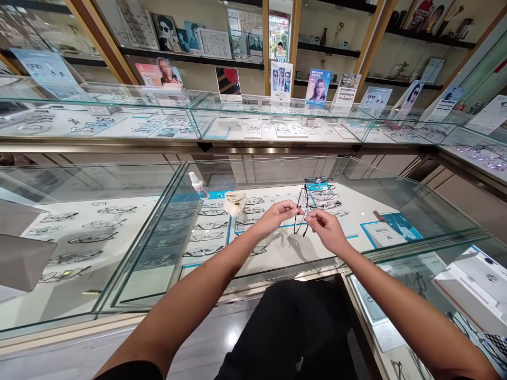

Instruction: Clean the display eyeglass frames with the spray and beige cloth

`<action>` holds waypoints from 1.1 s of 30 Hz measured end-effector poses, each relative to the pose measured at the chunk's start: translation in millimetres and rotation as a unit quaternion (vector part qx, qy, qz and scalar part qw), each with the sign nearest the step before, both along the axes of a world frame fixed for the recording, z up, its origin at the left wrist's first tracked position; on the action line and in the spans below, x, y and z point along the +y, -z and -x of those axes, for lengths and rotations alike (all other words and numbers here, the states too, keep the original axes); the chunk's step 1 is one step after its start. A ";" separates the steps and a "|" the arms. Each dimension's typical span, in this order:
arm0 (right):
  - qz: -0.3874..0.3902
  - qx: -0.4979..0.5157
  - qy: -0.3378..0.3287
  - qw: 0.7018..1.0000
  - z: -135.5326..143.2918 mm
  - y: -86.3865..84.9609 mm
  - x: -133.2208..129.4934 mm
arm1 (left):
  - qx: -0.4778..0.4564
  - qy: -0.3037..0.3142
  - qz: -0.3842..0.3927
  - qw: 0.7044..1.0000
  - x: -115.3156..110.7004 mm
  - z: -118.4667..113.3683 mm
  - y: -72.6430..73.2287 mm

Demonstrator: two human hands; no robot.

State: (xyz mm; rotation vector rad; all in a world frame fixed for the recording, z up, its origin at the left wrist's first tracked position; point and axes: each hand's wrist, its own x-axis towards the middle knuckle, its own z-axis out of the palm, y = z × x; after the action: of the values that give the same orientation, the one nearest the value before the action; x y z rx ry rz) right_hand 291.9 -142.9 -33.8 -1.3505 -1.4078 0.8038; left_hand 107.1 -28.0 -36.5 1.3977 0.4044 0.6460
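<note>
Above the glass counter, a pair of dark-framed eyeglasses [302,199] is held on edge between my two hands. My left hand [282,214] pinches the frame near its middle from the left. From the right, my right hand [324,226] is closed on the lower part of the eyeglasses, its fingertips close to the left ones. A crumpled cream cloth [235,202] lies on the counter glass to the left of my hands. Beyond it stands a small white spray bottle [198,185]. Under the glass, several eyeglasses [209,226] are laid out in rows.
Another glass case [95,232] with eyeglasses adjoins on the left. A white box [475,282] sits at the lower right, by a tray of frames. Across the aisle runs a long display counter [253,113] topped with upright advertising cards [281,83]. Glass edges border the counter.
</note>
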 end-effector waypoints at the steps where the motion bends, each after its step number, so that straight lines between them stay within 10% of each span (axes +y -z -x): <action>1: 0.000 0.007 -0.003 1.000 0.4 -0.4 0.4 | 0.001 -0.001 0.000 1.000 -0.3 0.0 -0.6; 22: 0.021 0.133 0.052 0.990 -3.1 -16.0 6.8 | 0.049 0.049 -0.003 0.998 -3.6 3.0 -3.0; 33: 0.044 0.173 0.117 0.977 -18.3 -0.9 16.2 | -0.059 -0.077 0.101 0.990 16.0 14.6 -7.8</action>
State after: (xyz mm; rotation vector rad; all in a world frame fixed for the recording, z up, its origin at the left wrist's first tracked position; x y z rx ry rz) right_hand 310.2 -126.6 -32.9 -1.3370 -0.9331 0.9015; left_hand 92.5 -12.0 -28.7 1.1374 0.4734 0.7878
